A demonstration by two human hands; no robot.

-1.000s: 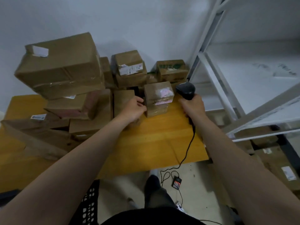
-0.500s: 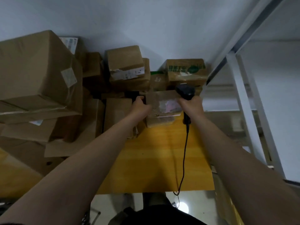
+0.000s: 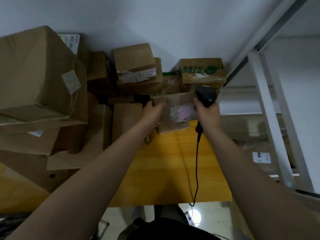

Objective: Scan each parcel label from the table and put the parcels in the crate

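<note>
We observe the left hand [image 3: 152,113] clamped on the small brown cardboard parcel [image 3: 174,111] at the far side of the yellow wooden table [image 3: 173,170]; the right hand [image 3: 207,115] grips the black handheld scanner [image 3: 206,97] beside its pink label [image 3: 186,113].

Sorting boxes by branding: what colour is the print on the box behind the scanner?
Green print on the brown box, in the head view.
</note>
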